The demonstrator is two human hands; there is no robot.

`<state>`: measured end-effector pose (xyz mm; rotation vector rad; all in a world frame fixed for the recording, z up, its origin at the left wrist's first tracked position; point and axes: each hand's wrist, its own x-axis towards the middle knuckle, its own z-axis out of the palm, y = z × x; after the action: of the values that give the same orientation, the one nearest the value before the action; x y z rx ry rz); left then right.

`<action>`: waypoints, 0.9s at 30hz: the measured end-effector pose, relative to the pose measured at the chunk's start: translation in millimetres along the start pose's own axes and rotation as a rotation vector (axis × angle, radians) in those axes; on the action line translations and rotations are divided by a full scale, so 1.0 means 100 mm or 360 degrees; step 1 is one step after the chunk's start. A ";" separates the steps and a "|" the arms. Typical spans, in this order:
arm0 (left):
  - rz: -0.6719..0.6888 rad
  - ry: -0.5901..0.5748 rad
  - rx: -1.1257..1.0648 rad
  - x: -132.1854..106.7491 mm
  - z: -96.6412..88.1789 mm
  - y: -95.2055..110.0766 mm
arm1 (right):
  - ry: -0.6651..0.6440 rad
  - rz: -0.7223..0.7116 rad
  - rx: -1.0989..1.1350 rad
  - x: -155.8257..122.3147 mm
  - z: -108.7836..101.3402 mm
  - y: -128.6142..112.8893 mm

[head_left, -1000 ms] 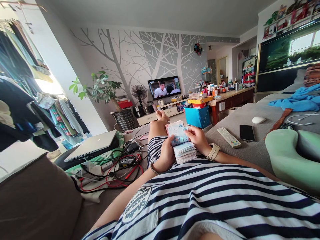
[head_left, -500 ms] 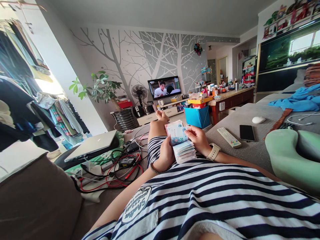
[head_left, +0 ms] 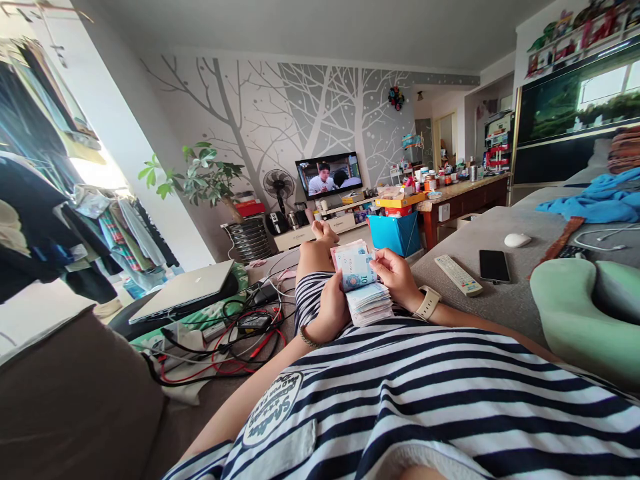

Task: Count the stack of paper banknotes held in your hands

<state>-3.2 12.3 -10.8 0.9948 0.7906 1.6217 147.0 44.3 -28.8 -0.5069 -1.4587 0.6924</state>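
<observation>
A thick stack of banknotes is bent over in my left hand, above my lap. My left fingers are wrapped round its left side, the thumb lying along the notes. The upper notes stand up, and the front one is bluish with a "10" on it. My right hand pinches the right edge of these upright notes between thumb and fingers. How many notes lie in that pinch cannot be made out. A pale watch is on my right wrist.
On the grey sofa to the right lie a remote control, a black phone, a white mouse and a green neck pillow. Tangled cables and a closed laptop are on the left. A blue box stands ahead.
My right hand has shifted very slightly, and a little more of the front note's face shows. Both hands keep their hold on the banknotes.
</observation>
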 end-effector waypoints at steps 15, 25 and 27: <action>-0.0052 0.0011 -0.0047 -0.02 0.04 0.04 | -0.0017 0.0033 0.0023 0.01 0.00 0.03; -0.0022 -0.0001 -0.0021 0.09 -0.10 -0.07 | -0.0033 0.0046 0.0022 0.01 0.00 0.03; -0.0033 -0.0019 -0.0034 0.11 -0.11 -0.09 | -0.0032 0.0041 0.0019 0.01 0.00 0.03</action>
<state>-10.9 25.0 -21.4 0.9773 0.7719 1.6023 146.8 47.6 -30.0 -0.5116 -1.4683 0.7283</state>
